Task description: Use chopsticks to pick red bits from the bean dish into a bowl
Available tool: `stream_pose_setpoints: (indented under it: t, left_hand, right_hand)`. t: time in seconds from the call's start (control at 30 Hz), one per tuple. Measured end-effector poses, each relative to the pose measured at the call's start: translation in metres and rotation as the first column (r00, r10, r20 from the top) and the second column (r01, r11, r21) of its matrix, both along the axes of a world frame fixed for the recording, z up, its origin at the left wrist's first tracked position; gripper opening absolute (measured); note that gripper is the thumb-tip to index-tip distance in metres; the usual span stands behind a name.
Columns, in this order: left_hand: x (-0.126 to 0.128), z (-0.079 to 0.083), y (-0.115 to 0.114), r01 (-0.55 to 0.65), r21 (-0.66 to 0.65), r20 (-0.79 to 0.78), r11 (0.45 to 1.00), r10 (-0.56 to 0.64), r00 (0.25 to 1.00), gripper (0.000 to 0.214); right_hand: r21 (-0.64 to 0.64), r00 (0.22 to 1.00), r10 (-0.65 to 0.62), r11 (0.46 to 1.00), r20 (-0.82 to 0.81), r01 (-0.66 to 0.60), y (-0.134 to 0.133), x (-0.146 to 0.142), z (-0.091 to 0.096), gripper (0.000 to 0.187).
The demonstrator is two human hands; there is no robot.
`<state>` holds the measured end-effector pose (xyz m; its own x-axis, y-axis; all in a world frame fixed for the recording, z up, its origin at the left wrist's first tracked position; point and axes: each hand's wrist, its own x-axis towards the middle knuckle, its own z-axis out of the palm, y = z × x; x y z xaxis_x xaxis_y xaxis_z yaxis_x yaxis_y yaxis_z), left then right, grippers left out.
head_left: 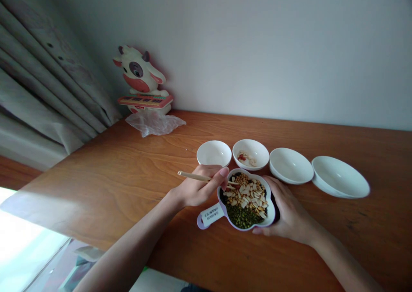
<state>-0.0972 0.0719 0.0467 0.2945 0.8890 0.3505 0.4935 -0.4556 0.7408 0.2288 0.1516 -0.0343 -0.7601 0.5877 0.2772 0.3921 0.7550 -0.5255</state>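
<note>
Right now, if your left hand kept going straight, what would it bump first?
Your left hand would meet the dish first, at its near rim; they may already touch, since depth is unclear.

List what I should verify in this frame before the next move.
1. Left hand grips the chopsticks: ok.
2. Chopstick tips reach over the dish: ok.
3. Right hand holds the dish at its side: ok.
4. Almond slices and green beans lie inside the dish: ok.
5. Contents of the second bowl from the left identified: cannot tell.
6. Label on the dish handle readable: not ok, too small and upside down.
</note>
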Motion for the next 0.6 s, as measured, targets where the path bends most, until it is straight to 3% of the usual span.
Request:
stream_pose_setpoints:
  t: [0.6]
  left_hand:
    - [-0.0066, -0.0075, -0.0008, -0.122, 0.068, 0.092, 0.990, 0.115, 0.989, 0.067]
  right_hand:
    - [-0.009, 0.999, -0.013, 1.000, -0.035, 0.013, -0.0012, -0.0017, 0.0024, 0.138]
